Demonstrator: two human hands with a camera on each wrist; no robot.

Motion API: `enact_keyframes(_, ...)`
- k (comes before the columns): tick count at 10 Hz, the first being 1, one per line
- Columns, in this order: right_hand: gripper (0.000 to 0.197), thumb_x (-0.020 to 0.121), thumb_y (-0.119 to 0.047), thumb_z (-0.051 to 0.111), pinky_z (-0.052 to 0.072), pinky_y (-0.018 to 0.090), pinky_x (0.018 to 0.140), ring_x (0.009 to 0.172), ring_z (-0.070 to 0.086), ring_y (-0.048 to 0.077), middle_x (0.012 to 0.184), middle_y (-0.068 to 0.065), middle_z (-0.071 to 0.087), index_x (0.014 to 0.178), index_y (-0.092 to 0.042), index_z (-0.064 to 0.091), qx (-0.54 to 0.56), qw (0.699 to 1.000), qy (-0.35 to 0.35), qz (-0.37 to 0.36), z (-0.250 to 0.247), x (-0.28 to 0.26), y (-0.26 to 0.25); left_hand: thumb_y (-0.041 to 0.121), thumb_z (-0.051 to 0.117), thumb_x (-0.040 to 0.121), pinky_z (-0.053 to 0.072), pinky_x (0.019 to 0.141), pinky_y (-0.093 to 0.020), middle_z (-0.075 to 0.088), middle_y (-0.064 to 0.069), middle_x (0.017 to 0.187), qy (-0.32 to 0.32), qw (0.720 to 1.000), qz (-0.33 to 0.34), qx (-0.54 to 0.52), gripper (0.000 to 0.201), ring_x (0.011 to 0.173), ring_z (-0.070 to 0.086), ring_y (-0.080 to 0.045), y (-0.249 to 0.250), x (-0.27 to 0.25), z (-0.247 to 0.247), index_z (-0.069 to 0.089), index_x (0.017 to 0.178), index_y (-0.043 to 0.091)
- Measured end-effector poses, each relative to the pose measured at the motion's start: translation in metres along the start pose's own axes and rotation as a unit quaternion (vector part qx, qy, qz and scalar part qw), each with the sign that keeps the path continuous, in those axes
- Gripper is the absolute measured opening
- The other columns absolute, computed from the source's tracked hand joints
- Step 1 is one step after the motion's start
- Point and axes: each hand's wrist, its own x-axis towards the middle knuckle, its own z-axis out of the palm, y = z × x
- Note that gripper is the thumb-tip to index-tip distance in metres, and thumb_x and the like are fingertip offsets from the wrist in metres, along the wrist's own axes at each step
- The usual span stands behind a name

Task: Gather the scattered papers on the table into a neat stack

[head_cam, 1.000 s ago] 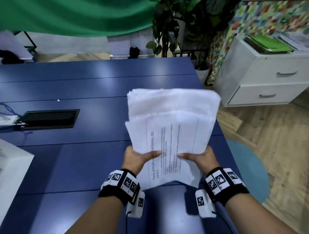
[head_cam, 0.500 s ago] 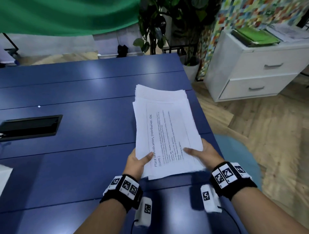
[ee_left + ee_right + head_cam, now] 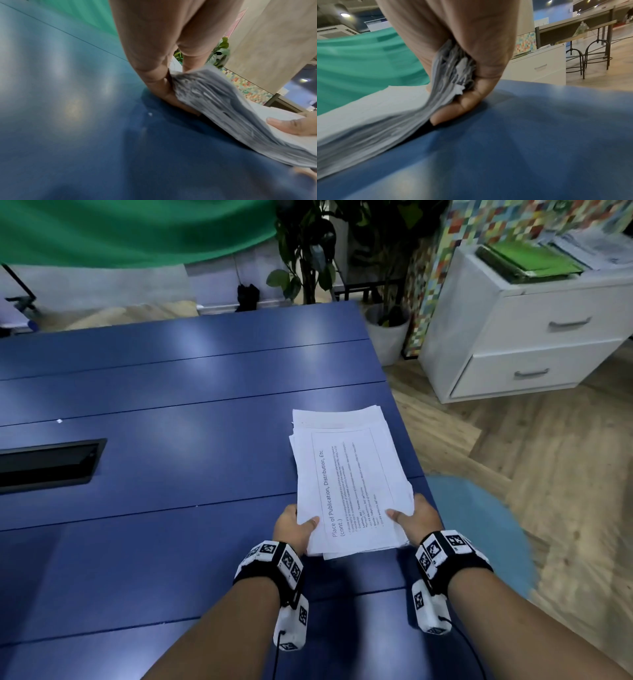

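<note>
A thick stack of white printed papers (image 3: pixel 346 474) lies low over the right part of the blue table (image 3: pixel 171 474), its far end on the tabletop. My left hand (image 3: pixel 296 525) grips the stack's near left corner, thumb on top and fingers beneath. My right hand (image 3: pixel 416 517) grips the near right corner the same way. In the left wrist view the sheet edges (image 3: pixel 231 108) fan out slightly from my left hand (image 3: pixel 171 81). In the right wrist view my right hand (image 3: pixel 467 94) has its fingers under the paper stack (image 3: pixel 385 115), against the table.
A black recessed cable box (image 3: pixel 48 465) sits in the table at the left. The table's right edge runs just beside the stack, with a round blue rug (image 3: pixel 479 525) on the wooden floor. A white drawer cabinet (image 3: pixel 531 337) and a potted plant (image 3: pixel 387 333) stand beyond.
The stack was held up and tilted a second ago; both hands have lowered it flat toward the tabletop near the right edge, keeping their grip.
</note>
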Motion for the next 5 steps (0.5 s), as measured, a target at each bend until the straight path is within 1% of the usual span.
enact_keyframes(1,0.043,0.081,-0.025,0.073,0.043,0.027,0.077,0.103,0.06,0.03,0.114,0.014,0.064,0.109,-0.002,0.051,-0.041,0.999,-0.007,0.01,0.0,0.001,-0.001,0.015,0.064,0.089,0.045,0.081,-0.026,0.064,-0.007,0.11,0.026,1.0,0.0,0.017,0.037,0.092,0.058,-0.019,-0.003,-0.003,-0.003,0.051,0.122,0.002)
enact_keyframes(2,0.048,0.08,-0.03,0.074,0.044,0.028,0.075,0.103,0.06,0.032,0.113,0.016,0.063,0.109,-0.002,0.048,-0.069,0.998,-0.007,0.009,-0.002,-0.001,-0.003,0.015,0.065,0.088,0.047,0.081,-0.027,0.067,-0.008,0.11,0.017,0.999,0.007,0.044,0.038,0.09,0.06,-0.018,-0.004,-0.003,-0.01,0.052,0.122,0.006)
enact_keyframes(3,0.056,0.079,-0.036,0.074,0.043,0.029,0.072,0.102,0.06,0.034,0.113,0.017,0.062,0.111,-0.001,0.045,-0.099,0.995,-0.016,0.015,-0.005,-0.001,0.001,0.012,0.064,0.087,0.051,0.077,-0.031,0.063,-0.003,0.087,0.001,0.997,0.015,0.081,0.035,0.081,0.059,-0.021,-0.007,-0.006,-0.023,0.054,0.12,0.007)
enact_keyframes(4,0.062,0.078,-0.042,0.073,0.047,0.034,0.077,0.103,0.06,0.035,0.115,0.018,0.061,0.114,-0.002,0.042,-0.148,0.988,-0.023,0.023,-0.01,-0.003,0.001,0.011,0.066,0.085,0.056,0.082,-0.044,0.056,0.0,0.074,-0.003,0.996,-0.003,0.087,0.034,0.075,0.058,-0.023,-0.017,-0.006,-0.043,0.055,0.117,0.007)
enact_keyframes(5,0.068,0.08,-0.041,0.07,0.047,0.038,0.091,0.114,0.054,0.035,0.129,0.018,0.052,0.127,-0.002,0.039,-0.203,0.978,-0.005,0.037,-0.017,-0.011,-0.009,0.013,0.068,0.083,0.051,0.088,-0.038,0.057,-0.001,0.08,0.022,0.994,-0.008,0.104,0.033,0.078,0.056,-0.02,-0.022,-0.008,-0.067,0.06,0.114,0.006)
